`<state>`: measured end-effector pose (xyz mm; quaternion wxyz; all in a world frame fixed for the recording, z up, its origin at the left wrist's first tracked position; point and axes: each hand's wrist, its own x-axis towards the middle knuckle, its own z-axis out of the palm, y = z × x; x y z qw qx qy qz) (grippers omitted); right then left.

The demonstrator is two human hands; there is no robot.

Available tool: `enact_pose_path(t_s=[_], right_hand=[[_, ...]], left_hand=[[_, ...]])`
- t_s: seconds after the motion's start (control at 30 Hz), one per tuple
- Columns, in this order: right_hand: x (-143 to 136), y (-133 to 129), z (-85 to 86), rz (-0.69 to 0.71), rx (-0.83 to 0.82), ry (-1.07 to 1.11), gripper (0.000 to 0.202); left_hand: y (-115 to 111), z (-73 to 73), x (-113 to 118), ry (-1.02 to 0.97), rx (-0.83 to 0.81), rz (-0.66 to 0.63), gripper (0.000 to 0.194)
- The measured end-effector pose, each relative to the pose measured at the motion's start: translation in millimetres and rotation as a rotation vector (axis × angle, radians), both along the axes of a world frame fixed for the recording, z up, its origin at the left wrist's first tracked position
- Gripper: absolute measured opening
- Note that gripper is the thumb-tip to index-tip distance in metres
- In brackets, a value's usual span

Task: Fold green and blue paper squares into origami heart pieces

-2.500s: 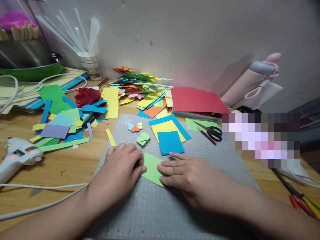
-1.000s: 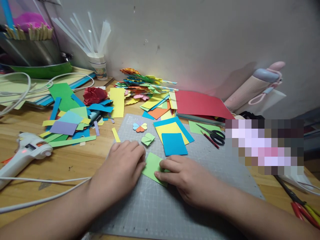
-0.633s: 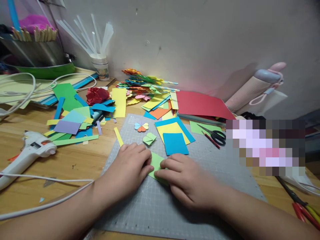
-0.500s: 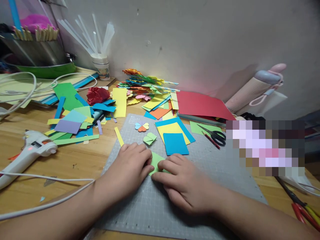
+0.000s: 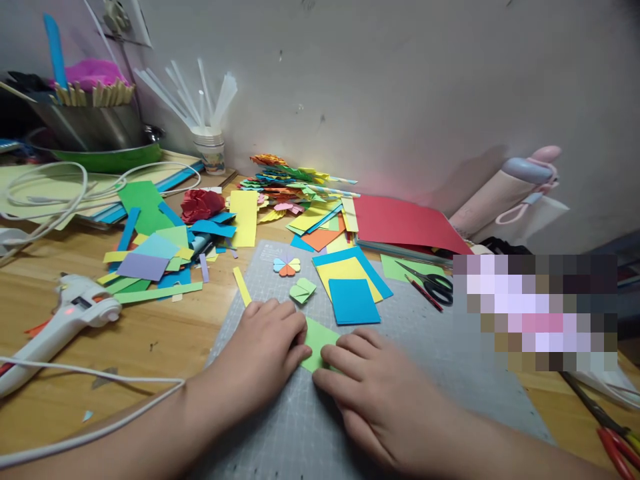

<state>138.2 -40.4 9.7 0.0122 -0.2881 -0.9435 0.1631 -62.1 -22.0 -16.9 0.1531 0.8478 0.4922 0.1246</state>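
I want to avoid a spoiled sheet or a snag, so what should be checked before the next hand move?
1. Left hand on the light-green paper: ok.
2. Right hand fingers at the paper's other side: ok.
3. Paper edges lined up: cannot tell; the hands cover much of it.
4. Black-handled scissors apart from both hands: ok.
5. Glue gun cool: cannot tell; a red light shows.
6. White cord clear of the left forearm: cannot tell.

Wall (image 5: 390,87): grey, small dark marks, pinkish tint low down
Tabletop (image 5: 195,327): light-brown wood, grain visible
Wall plate (image 5: 143,27): white, upper left
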Motion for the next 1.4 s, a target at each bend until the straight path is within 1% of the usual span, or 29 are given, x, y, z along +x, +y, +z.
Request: enact_pose_path(t_s=[0.13,0.27,0.33,0.43,0.6,0.67,0.77,0.83,0.97,1.0,1.07,1.13,1.17,1.27,1.3,1.33,1.4], right_hand=[[3.9,-5.0,4.7,-0.01,0.007,-0.044,0.021],[8.7,-9.1,4.9,-0.014,0.009,-0.079,0.04],[10.1,-10.8,4.9,-0.017,-0.011,-0.101,0.045],[10.3,-12.9,7.2,-0.044,-0.059,-0.13,0.042],[10.7,-14.6,14.3,-0.091,-0.15,-0.187,0.022],[11.8,-14.0,16.4,-0.093,-0.161,-0.18,0.017],[14.0,-10.6,15.4,-0.066,-0.149,-0.104,0.013],[15.6,-6.8,11.0,-0.044,-0.122,-0.041,0.011],[17.9,2.6,-1.5,-0.024,-0.069,0.082,0.014],[18.1,5.1,-3.9,-0.031,-0.062,0.115,0.014],[18.2,9.7,-7.0,-0.076,-0.071,0.178,0.014],[18.1,13.3,-7.9,-0.147,-0.104,0.211,0.013],[18.0,14.6,-8.1,-0.175,-0.122,0.213,0.012],[18.1,16.2,-8.9,-0.203,-0.151,0.21,0.02],[18.3,16.1,-9.5,-0.199,-0.147,0.228,0.019],[18.7,15.8,-10.3,-0.196,-0.141,0.266,0.015],[19.7,14.7,-11.7,-0.199,-0.152,0.408,0.009]], left_hand=[[1.1,1.4,0.0,0.004,-0.014,-0.004,0.011],[1.9,2.2,-0.5,0.015,-0.022,-0.007,0.011],[1.8,2.9,-0.6,0.019,-0.032,-0.011,0.011],[1.7,4.4,-0.5,0.014,-0.051,-0.019,0.012],[2.5,3.6,-0.5,0.012,-0.054,-0.019,0.013],[2.2,2.1,-0.6,0.013,-0.047,-0.019,0.012],[0.8,1.1,-0.2,0.006,-0.034,-0.026,0.012],[-0.4,2.5,0.6,-0.007,-0.023,-0.06,0.012],[-2.3,8.4,2.3,-0.05,-0.034,-0.244,0.008],[-2.5,9.3,2.6,-0.055,-0.042,-0.288,0.009],[-2.5,9.3,2.8,-0.052,-0.037,-0.331,0.009],[-2.0,7.1,2.8,-0.043,-0.008,-0.342,0.006],[-1.6,5.8,2.7,-0.044,0.013,-0.346,0.008],[-0.6,4.3,1.7,-0.076,0.094,-0.355,0.017],[-0.6,5.3,1.2,-0.104,0.124,-0.346,0.018],[-1.1,7.0,0.7,-0.143,0.149,-0.331,0.017],[-3.2,11.6,0.6,-0.252,0.161,-0.298,0.011]])
